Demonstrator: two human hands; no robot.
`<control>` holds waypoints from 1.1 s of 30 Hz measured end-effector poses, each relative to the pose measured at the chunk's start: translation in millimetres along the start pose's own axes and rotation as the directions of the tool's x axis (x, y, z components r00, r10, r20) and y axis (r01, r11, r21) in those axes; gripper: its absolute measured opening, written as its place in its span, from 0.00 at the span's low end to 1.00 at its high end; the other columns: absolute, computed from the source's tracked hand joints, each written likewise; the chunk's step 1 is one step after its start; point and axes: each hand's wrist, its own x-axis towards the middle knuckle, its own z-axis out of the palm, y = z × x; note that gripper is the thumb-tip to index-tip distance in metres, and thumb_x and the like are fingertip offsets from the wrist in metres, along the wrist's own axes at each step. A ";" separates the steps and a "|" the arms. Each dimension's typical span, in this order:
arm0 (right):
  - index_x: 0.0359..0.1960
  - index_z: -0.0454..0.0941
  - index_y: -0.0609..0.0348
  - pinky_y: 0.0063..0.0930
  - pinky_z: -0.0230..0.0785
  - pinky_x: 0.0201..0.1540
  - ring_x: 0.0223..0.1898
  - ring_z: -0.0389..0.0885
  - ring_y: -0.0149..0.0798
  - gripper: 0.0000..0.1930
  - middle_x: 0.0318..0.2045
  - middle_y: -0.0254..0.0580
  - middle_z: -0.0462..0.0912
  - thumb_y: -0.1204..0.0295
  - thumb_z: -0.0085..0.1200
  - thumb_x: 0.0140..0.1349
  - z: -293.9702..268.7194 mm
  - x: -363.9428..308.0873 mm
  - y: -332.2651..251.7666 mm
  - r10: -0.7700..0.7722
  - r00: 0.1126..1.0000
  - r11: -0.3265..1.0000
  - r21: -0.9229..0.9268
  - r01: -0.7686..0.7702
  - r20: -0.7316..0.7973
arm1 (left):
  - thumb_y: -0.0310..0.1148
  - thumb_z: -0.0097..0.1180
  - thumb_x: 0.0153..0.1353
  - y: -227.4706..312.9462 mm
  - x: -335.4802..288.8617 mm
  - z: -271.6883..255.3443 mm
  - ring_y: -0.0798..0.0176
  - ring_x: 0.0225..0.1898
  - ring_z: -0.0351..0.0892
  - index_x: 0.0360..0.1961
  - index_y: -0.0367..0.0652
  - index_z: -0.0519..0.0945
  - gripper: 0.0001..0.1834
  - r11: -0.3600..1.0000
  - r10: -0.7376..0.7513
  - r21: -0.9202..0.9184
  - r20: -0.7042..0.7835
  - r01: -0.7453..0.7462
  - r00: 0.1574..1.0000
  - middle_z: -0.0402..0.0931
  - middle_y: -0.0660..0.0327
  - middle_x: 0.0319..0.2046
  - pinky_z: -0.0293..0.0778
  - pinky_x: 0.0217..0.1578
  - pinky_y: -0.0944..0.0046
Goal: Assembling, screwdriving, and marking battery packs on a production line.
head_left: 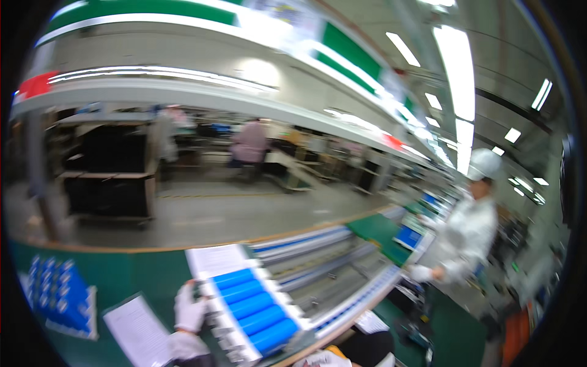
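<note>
My left hand [190,310], in a white glove, is at the left side of a pack of blue cylinders [252,309] set in a row between white toothed holders [284,301]. Its fingers are curled around a small dark thing, too blurred to name. At the bottom edge a white-gloved shape with some yellow, which looks like my right hand [323,359], is only partly in the picture; its fingers do not show clearly. A printed sheet [218,260] lies at the pack's far end.
Another printed sheet [139,330] and a blue block with white fittings [61,296] lie on the green table [116,269] to the left. A conveyor track [330,269] runs beyond the pack. At right a person in white [468,235] works; a dark power tool [416,333] lies nearer.
</note>
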 end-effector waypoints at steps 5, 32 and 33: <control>0.36 0.81 0.68 0.31 0.75 0.44 0.38 0.83 0.36 0.13 0.42 0.50 0.84 0.66 0.56 0.64 -95.4 -75.3 -54.1 -0.202 0.937 0.937 -0.335 0.101 -0.284 | 0.16 0.40 0.60 1.6 5.3 -5.8 0.63 0.51 0.74 0.66 0.38 0.63 0.30 0.972 -0.094 -0.190 0.224 0.138 0.970 0.72 0.53 0.54 0.70 0.53 0.66; 0.28 0.80 0.59 0.27 0.53 0.13 0.11 0.67 0.31 0.04 0.15 0.37 0.74 0.75 0.60 0.51 -209.3 -141.9 -85.6 -0.211 0.163 0.872 -0.261 -0.415 -0.964 | 0.49 0.61 0.57 44.7 -15.2 -12.6 0.48 0.56 0.72 0.51 0.41 0.79 0.27 0.990 0.085 0.122 -0.154 -0.067 0.984 0.79 0.53 0.49 0.67 0.58 0.54; 0.27 0.79 0.58 0.29 0.57 0.14 0.12 0.68 0.34 0.05 0.15 0.36 0.74 0.72 0.61 0.51 -217.5 -117.9 -100.4 -0.319 0.300 0.845 -0.413 -0.340 -0.899 | 0.47 0.62 0.57 45.2 -16.2 -16.2 0.49 0.56 0.72 0.51 0.41 0.79 0.26 0.991 0.051 0.133 -0.162 -0.029 0.985 0.79 0.53 0.49 0.67 0.58 0.55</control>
